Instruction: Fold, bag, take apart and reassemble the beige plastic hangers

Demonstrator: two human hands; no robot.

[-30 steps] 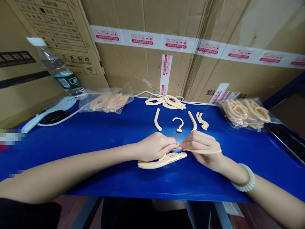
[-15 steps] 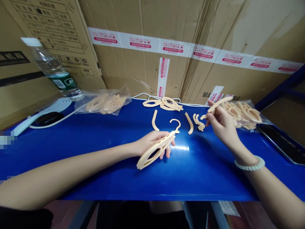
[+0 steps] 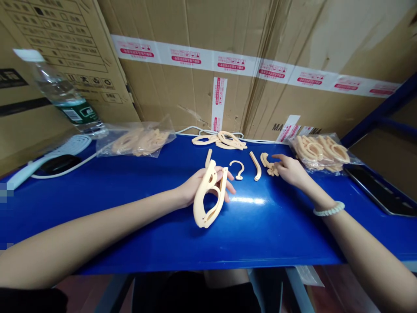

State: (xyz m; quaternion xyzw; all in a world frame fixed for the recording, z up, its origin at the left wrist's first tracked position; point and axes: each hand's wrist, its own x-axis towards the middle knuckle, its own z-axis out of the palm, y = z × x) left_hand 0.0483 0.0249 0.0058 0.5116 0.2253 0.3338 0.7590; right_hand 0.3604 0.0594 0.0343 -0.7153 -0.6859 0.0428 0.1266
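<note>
My left hand (image 3: 193, 188) is closed around a cream plastic folding-hanger arm (image 3: 199, 204) with oval openings. A narrow strip stands apart from its wider side at the top, and both meet at the bottom. Just right of it lies a loose hanger hook (image 3: 240, 169). My right hand (image 3: 291, 170) is over several small cream pieces (image 3: 273, 170), index finger stretched out and thumb apart from it; its other fingers are partly hidden. Next to these rests a curved bar (image 3: 256, 166). Another curved bar (image 3: 209, 157) is partly covered by the held arm.
Several cream hanger arms (image 3: 228, 140) lie at the back. Plastic bags of parts sit left (image 3: 137, 141) and right (image 3: 321, 152). A phone (image 3: 381, 191) lies far right. A water bottle (image 3: 70, 100), fan-shaped device (image 3: 70, 145) and white cable stand left. Cardboard boxes (image 3: 182, 91) wall the back.
My left hand has turned the hanger arm more upright, and its two sides now show spread. My right hand has moved left and down to the small pieces; the curved bar it held no longer shows there.
</note>
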